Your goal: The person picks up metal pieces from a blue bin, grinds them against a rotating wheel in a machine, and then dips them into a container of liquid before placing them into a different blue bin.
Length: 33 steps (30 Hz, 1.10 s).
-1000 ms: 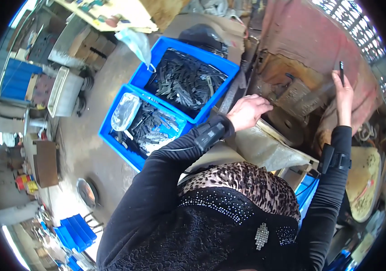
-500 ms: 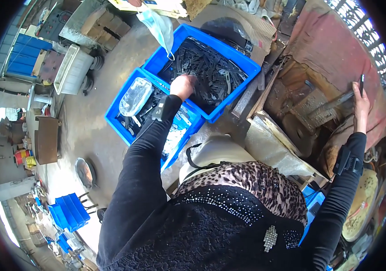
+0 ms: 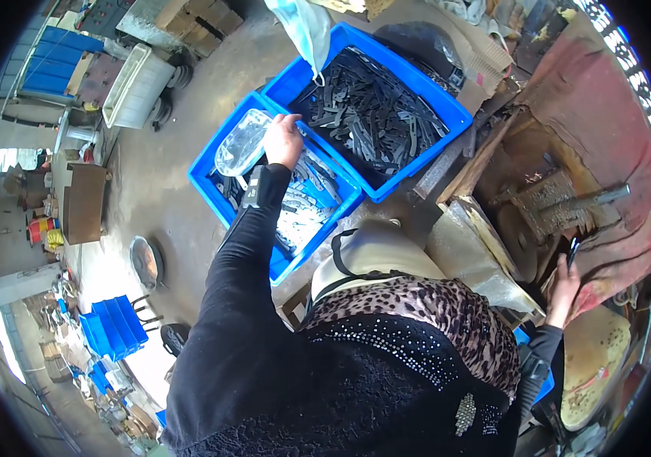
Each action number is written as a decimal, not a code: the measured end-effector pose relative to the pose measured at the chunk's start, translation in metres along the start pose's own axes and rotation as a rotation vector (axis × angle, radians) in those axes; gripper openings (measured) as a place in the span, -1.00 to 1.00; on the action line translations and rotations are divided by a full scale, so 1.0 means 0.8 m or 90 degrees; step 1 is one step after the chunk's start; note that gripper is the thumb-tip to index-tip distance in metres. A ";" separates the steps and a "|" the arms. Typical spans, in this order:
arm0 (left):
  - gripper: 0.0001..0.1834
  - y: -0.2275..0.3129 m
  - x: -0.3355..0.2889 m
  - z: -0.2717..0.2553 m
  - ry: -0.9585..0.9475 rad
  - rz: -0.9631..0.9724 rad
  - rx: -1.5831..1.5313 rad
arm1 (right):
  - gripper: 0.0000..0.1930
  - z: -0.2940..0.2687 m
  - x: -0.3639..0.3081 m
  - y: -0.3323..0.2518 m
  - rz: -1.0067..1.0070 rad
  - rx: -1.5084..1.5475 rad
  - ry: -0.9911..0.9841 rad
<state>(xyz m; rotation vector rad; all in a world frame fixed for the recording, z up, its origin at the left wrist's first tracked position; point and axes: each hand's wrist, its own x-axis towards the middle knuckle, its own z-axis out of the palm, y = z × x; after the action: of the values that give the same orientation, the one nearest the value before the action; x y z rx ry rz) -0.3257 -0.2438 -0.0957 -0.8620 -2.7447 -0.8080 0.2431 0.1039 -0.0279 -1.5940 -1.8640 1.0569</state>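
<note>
My left hand [image 3: 284, 142] is over the near blue bin, beside the right edge of a clear plastic tub [image 3: 242, 143]. Its fingers are curled, and what they hold, if anything, is hidden. Flat metal strips [image 3: 304, 206], several of them shiny, lie in this near bin [image 3: 202, 186]. Adjoining it, the far blue bin [image 3: 459, 122] holds a heap of dark, curved flat metal pieces [image 3: 375, 114]. Low on the right, my right hand [image 3: 564, 288] grips a thin dark strip [image 3: 573, 253] that points upward, next to a reddish cloth.
A dirty wooden-edged machine box [image 3: 485, 228] with a metal bar [image 3: 584, 199] stands at right, backed by the reddish cloth [image 3: 607, 99]. A pale blue face mask [image 3: 304, 34] hangs over the far bin's corner. Stacked blue crates [image 3: 116, 327] and a round pan [image 3: 145, 261] are at left.
My left hand has moved left from the far bin's heap to beside the plastic tub. My right hand has come down and closer with the dark strip, away from the metal bar.
</note>
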 end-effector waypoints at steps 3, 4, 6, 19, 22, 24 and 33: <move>-0.78 0.013 0.005 0.011 0.025 0.080 -0.033 | -0.78 0.013 -0.018 0.029 -0.028 -0.091 0.028; -0.79 0.018 0.009 0.016 0.027 0.096 -0.034 | -0.77 0.016 -0.019 0.035 -0.047 -0.079 0.024; -0.78 0.023 0.018 0.021 0.030 0.078 -0.049 | -0.75 0.018 -0.017 0.045 -0.041 -0.095 0.032; -0.78 -0.011 -0.034 0.005 0.104 0.025 -0.020 | -0.73 0.027 -0.004 0.082 -0.137 -0.158 0.107; -0.81 -0.003 0.013 0.026 0.039 0.137 0.043 | -0.73 0.025 0.000 0.088 -0.118 -0.165 0.087; -0.79 0.006 0.043 0.048 -0.125 0.153 0.151 | -0.74 0.024 0.001 0.088 -0.110 -0.158 0.085; -0.69 0.007 0.110 0.127 -0.536 0.023 0.305 | -0.70 0.029 -0.026 0.039 -0.036 -0.187 0.060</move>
<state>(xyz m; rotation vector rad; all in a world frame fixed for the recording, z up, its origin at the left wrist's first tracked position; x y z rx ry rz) -0.3929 -0.1425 -0.1525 -1.3424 -3.3332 0.3346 0.2490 0.0790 -0.0636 -1.7066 -2.0596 0.6944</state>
